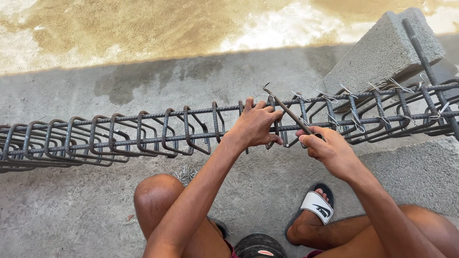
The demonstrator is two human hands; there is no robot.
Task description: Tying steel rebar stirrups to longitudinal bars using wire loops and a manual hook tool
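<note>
A long rebar cage (143, 134) of dark steel bars and rectangular stirrups runs left to right in front of me. My left hand (256, 125) grips a stirrup and the top bar near the cage's middle. My right hand (330, 150) holds the handle of a thin metal hook tool (287, 111), whose tip reaches up to a wire tie (268, 93) on the top bar. Stirrups to the right carry twisted silver wire ties (325, 97); those to the left show none.
A grey concrete block (382, 50) props the cage's right end. A small bundle of cut tie wires (189, 171) lies on the concrete floor under the cage. My knees and a sandalled foot (313, 208) are below. Wet sandy ground lies beyond.
</note>
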